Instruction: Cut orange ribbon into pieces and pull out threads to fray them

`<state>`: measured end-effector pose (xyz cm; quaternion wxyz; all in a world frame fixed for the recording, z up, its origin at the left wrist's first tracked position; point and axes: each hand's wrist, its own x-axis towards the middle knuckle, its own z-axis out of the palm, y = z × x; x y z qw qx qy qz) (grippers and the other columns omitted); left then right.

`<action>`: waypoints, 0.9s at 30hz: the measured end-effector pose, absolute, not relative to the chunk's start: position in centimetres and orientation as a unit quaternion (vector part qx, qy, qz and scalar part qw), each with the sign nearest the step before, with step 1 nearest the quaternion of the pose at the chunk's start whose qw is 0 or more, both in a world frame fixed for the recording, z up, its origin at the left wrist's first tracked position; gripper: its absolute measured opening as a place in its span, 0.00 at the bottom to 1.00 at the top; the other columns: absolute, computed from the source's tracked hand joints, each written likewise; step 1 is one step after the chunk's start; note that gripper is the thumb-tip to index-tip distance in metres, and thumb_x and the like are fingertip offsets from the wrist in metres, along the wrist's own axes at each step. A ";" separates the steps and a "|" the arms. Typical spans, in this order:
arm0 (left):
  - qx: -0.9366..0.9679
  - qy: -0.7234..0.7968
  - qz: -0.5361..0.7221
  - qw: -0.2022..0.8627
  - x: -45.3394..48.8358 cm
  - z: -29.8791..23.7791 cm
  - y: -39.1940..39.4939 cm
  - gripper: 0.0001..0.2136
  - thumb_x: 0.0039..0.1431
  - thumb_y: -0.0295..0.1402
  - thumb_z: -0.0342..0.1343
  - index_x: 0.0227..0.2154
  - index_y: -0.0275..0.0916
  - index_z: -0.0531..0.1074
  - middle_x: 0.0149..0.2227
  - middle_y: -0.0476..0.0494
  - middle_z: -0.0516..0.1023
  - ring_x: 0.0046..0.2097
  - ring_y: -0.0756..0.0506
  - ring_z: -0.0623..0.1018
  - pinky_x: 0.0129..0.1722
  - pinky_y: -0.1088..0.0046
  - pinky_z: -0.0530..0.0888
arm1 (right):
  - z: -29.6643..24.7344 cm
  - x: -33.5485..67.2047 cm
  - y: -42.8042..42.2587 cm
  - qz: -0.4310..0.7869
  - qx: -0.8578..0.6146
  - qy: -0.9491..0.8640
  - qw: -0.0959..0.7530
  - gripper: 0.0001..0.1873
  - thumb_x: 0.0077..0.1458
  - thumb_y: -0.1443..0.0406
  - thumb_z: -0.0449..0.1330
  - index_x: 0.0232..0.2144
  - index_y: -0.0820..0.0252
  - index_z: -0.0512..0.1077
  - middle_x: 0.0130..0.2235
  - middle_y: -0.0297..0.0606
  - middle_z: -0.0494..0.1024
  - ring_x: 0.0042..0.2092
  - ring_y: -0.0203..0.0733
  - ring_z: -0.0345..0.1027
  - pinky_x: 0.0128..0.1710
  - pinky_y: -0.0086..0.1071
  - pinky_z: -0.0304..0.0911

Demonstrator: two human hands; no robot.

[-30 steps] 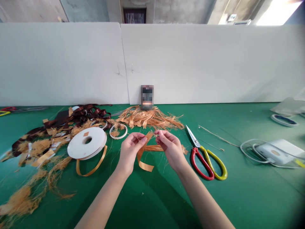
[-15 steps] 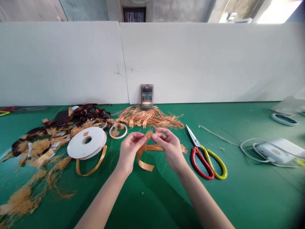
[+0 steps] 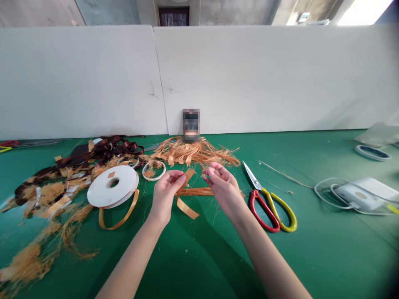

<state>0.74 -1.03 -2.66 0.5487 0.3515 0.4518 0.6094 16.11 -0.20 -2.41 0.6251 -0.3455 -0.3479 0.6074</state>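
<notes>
A short piece of gold-brown ribbon (image 3: 187,207) hangs in a curl from my left hand (image 3: 165,189), pinched between thumb and fingers near its upper end. My right hand (image 3: 222,185) is a little apart on the other side, thumb and fingers closed together, with fine loose threads (image 3: 204,174) at the fingertips. Beneath and between the hands lies a bundle of frayed ribbon strips (image 3: 196,191) on the green table (image 3: 187,257), partly covered by my right hand. Scissors (image 3: 264,203) with one red and one yellow handle lie to the right of my right hand.
A white ribbon spool (image 3: 102,187) lies left, near a tape ring (image 3: 153,171). Brown ribbons (image 3: 124,147) and frayed scraps (image 3: 34,257) spread further left. Behind are frayed strips (image 3: 193,153) and a blurred-out upright item (image 3: 191,124). A white device (image 3: 364,193) with a cable sits right.
My hands have drawn apart. The ribbon stays in my left hand, which has shifted slightly left, while my right hand has come away from the ribbon's end with threads at its fingertips.
</notes>
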 end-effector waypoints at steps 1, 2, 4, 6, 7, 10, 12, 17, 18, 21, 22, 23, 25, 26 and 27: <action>0.357 0.449 0.608 0.549 0.8 -2.7 -1.0 0.11 0.43 0.33 0.68 0.30 0.37 0.75 0.31 0.50 0.77 0.36 0.51 0.75 0.40 0.75 0.71 | -2.4 16.0 -0.2 0.609 -0.352 -0.348 0.619 0.17 0.43 0.60 0.69 0.36 0.56 0.71 0.32 0.31 0.73 0.38 0.37 0.69 0.41 0.32 0.64; 0.363 0.444 0.607 0.550 0.8 -2.8 -1.0 0.10 0.44 0.33 0.67 0.30 0.37 0.75 0.31 0.50 0.77 0.36 0.51 0.75 0.40 0.75 0.71 | -2.4 15.9 -0.3 0.607 -0.365 -0.357 0.609 0.17 0.43 0.59 0.69 0.37 0.56 0.71 0.33 0.32 0.74 0.39 0.38 0.70 0.41 0.32 0.65; 0.375 0.436 0.603 0.552 0.8 -3.0 -1.0 0.10 0.45 0.32 0.67 0.31 0.37 0.75 0.31 0.50 0.77 0.36 0.51 0.75 0.40 0.75 0.70 | -2.4 15.6 -0.4 0.583 -0.403 -0.411 0.573 0.18 0.45 0.57 0.68 0.38 0.57 0.73 0.36 0.36 0.75 0.40 0.39 0.70 0.41 0.33 0.65; 0.380 0.436 0.598 0.555 0.8 -3.2 -1.1 0.09 0.46 0.32 0.67 0.31 0.37 0.75 0.31 0.50 0.77 0.36 0.51 0.75 0.39 0.75 0.70 | -2.5 15.5 -0.5 0.550 -0.430 -0.479 0.531 0.16 0.46 0.56 0.67 0.35 0.59 0.75 0.38 0.37 0.77 0.40 0.40 0.70 0.41 0.33 0.64; 0.380 0.438 0.597 0.555 0.8 -3.3 -1.1 0.09 0.46 0.32 0.67 0.31 0.37 0.74 0.31 0.50 0.77 0.36 0.51 0.75 0.39 0.75 0.70 | -2.6 15.5 -0.6 0.537 -0.436 -0.504 0.517 0.15 0.46 0.55 0.66 0.33 0.59 0.75 0.37 0.37 0.77 0.39 0.40 0.70 0.40 0.33 0.64; 0.380 0.444 0.597 0.549 0.8 -3.3 -1.1 0.09 0.46 0.32 0.67 0.30 0.38 0.74 0.30 0.50 0.77 0.36 0.50 0.75 0.40 0.75 0.70 | -2.8 15.8 -0.5 0.523 -0.434 -0.523 0.514 0.13 0.47 0.55 0.66 0.27 0.61 0.76 0.31 0.36 0.77 0.35 0.39 0.68 0.36 0.31 0.61; 0.382 0.447 0.598 0.545 0.8 -3.2 -1.0 0.09 0.46 0.32 0.67 0.30 0.37 0.74 0.30 0.50 0.76 0.36 0.50 0.75 0.40 0.74 0.71 | -2.8 16.0 -0.5 0.512 -0.436 -0.525 0.522 0.13 0.48 0.56 0.65 0.25 0.61 0.76 0.29 0.35 0.76 0.33 0.38 0.67 0.35 0.31 0.59; 0.396 0.455 0.588 0.539 0.7 -3.2 -0.9 0.08 0.45 0.31 0.66 0.28 0.37 0.74 0.29 0.50 0.76 0.34 0.51 0.75 0.38 0.76 0.70 | -2.6 16.3 -0.5 0.496 -0.425 -0.513 0.557 0.11 0.50 0.60 0.63 0.22 0.60 0.73 0.27 0.34 0.73 0.32 0.37 0.64 0.35 0.30 0.57; 0.399 0.456 0.586 0.538 0.8 -3.2 -0.9 0.08 0.45 0.30 0.66 0.27 0.37 0.74 0.28 0.50 0.76 0.34 0.51 0.74 0.37 0.76 0.70 | -2.6 16.3 -0.5 0.495 -0.422 -0.508 0.565 0.10 0.49 0.60 0.63 0.21 0.60 0.73 0.27 0.34 0.73 0.32 0.37 0.64 0.35 0.30 0.57; 0.399 0.457 0.586 0.537 0.8 -3.1 -1.0 0.07 0.43 0.29 0.66 0.26 0.36 0.73 0.27 0.51 0.75 0.32 0.52 0.73 0.36 0.78 0.69 | -2.6 16.5 -0.4 0.490 -0.417 -0.486 0.592 0.10 0.47 0.62 0.62 0.19 0.59 0.71 0.27 0.34 0.72 0.33 0.38 0.64 0.37 0.31 0.59; 0.397 0.457 0.587 0.537 0.8 -3.1 -1.0 0.08 0.43 0.29 0.66 0.26 0.36 0.73 0.27 0.51 0.75 0.32 0.52 0.73 0.35 0.78 0.69 | -2.6 16.6 -0.3 0.486 -0.418 -0.476 0.602 0.09 0.46 0.62 0.62 0.18 0.58 0.70 0.27 0.34 0.72 0.33 0.38 0.63 0.37 0.32 0.59; 0.394 0.458 0.590 0.536 0.8 -3.1 -1.0 0.08 0.42 0.28 0.67 0.25 0.36 0.73 0.27 0.51 0.75 0.32 0.52 0.73 0.35 0.78 0.69 | -2.6 16.7 -0.2 0.481 -0.423 -0.467 0.610 0.09 0.45 0.62 0.62 0.18 0.58 0.69 0.27 0.34 0.71 0.33 0.38 0.63 0.37 0.32 0.59; 0.391 0.458 0.594 0.534 0.8 -3.0 -1.0 0.08 0.41 0.28 0.67 0.25 0.36 0.73 0.27 0.51 0.75 0.32 0.52 0.73 0.35 0.77 0.69 | -2.5 17.1 0.0 0.467 -0.440 -0.453 0.618 0.09 0.44 0.60 0.61 0.19 0.58 0.68 0.28 0.34 0.71 0.33 0.38 0.63 0.36 0.32 0.60; 0.390 0.458 0.596 0.532 0.8 -3.1 -1.0 0.08 0.41 0.29 0.67 0.25 0.36 0.73 0.26 0.51 0.75 0.32 0.52 0.73 0.35 0.77 0.69 | -2.4 17.2 0.1 0.459 -0.454 -0.449 0.619 0.10 0.44 0.59 0.61 0.19 0.58 0.68 0.28 0.35 0.71 0.32 0.37 0.63 0.36 0.32 0.61; 0.388 0.458 0.599 0.530 0.8 -3.1 -0.9 0.08 0.41 0.29 0.67 0.25 0.36 0.73 0.27 0.51 0.75 0.32 0.52 0.73 0.35 0.77 0.69 | -2.4 17.4 0.2 0.449 -0.468 -0.446 0.617 0.11 0.45 0.58 0.60 0.21 0.58 0.69 0.29 0.35 0.72 0.32 0.38 0.64 0.36 0.32 0.61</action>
